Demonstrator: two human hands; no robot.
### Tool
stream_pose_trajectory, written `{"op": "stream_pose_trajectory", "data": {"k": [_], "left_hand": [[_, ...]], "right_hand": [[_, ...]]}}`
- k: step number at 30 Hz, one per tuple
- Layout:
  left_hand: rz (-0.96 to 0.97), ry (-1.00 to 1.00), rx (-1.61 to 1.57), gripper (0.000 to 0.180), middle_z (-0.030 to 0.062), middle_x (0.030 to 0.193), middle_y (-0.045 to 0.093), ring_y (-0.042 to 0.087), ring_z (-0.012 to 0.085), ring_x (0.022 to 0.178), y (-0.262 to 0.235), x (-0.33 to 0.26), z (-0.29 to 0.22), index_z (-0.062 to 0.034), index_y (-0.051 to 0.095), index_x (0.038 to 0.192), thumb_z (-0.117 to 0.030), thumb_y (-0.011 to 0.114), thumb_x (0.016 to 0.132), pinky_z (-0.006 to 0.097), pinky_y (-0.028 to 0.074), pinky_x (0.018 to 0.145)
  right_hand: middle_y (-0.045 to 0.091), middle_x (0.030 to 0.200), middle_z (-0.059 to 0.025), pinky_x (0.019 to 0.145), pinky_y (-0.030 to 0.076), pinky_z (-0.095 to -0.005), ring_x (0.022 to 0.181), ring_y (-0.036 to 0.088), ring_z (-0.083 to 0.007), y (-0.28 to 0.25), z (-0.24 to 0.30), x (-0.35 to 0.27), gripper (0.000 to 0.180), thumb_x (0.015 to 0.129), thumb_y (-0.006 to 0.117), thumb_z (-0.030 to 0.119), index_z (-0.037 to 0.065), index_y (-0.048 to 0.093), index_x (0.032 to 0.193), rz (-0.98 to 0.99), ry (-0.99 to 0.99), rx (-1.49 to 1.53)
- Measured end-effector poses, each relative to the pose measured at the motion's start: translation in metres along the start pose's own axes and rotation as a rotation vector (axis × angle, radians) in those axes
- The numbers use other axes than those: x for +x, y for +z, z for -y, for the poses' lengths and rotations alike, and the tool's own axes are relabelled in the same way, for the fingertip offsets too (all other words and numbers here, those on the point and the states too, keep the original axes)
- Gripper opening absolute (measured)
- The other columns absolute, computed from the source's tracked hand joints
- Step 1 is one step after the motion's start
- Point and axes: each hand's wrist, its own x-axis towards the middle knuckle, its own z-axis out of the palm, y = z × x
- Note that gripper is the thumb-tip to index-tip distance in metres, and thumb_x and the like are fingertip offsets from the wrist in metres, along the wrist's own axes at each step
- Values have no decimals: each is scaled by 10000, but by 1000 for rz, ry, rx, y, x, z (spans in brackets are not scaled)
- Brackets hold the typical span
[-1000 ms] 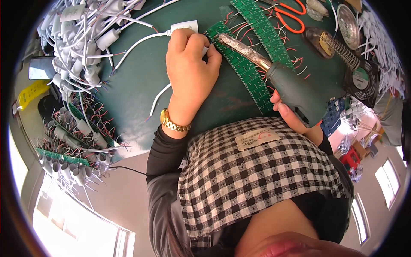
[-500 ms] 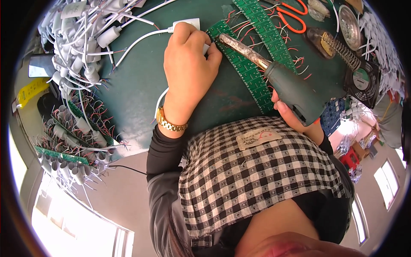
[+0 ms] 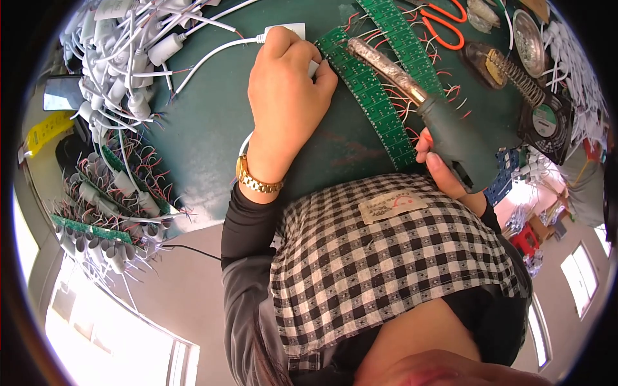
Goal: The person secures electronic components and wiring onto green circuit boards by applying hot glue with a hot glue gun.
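My left hand (image 3: 288, 96) is closed around a white plastic connector housing (image 3: 293, 30) at the left end of a green circuit board strip (image 3: 372, 90). A white cable (image 3: 212, 56) runs out of the housing to the left. In my right hand (image 3: 444, 170) is a soldering iron (image 3: 457, 138) with a dark handle. Its worn metal barrel slants up and left over the strip, its tip a little right of my left fingers. Beyond lies a second green board strip (image 3: 402, 48), with red and white wires around both strips. My left fingertips are partly hidden.
White cables with housings (image 3: 129, 64) pile up at the far left, and wired boards (image 3: 109, 199) stand below them. At the right are orange-handled scissors (image 3: 444, 29), a soldering iron stand with a spring (image 3: 515, 77), a round metal dish (image 3: 528, 42) and a black fan (image 3: 546, 122).
The soldering iron has moved to the right and slightly away from me, so its tip is farther from my left fingers. My left hand stays nearly still on the connector housing.
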Motion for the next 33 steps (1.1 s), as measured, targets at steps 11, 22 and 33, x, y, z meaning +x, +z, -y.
{"op": "stream_pose_trajectory", "data": {"k": [11,22,33], "left_hand": [[5,-23,17,88,74,816,518,560,267,703,0,-1,0,-24,601,693,-51,675,652,356,475,603],[-10,-17,28,81,72,800,503,560,270,700,1,0,0,-24,599,652,-44,673,625,363,478,582],[-16,-26,27,86,72,793,504,560,273,695,2,-1,0,-25,600,645,-49,678,616,364,476,578]], "right_hand": [[657,765,-64,603,505,-277,656,634,-153,7,4,2,95,770,638,28,13,650,863,-100,39,261],[566,874,-59,638,463,-244,701,550,-104,0,4,5,189,860,574,134,6,556,997,100,62,85],[659,757,-56,588,507,-275,639,645,-187,10,10,9,152,701,673,7,32,662,851,-82,-13,43]]}}
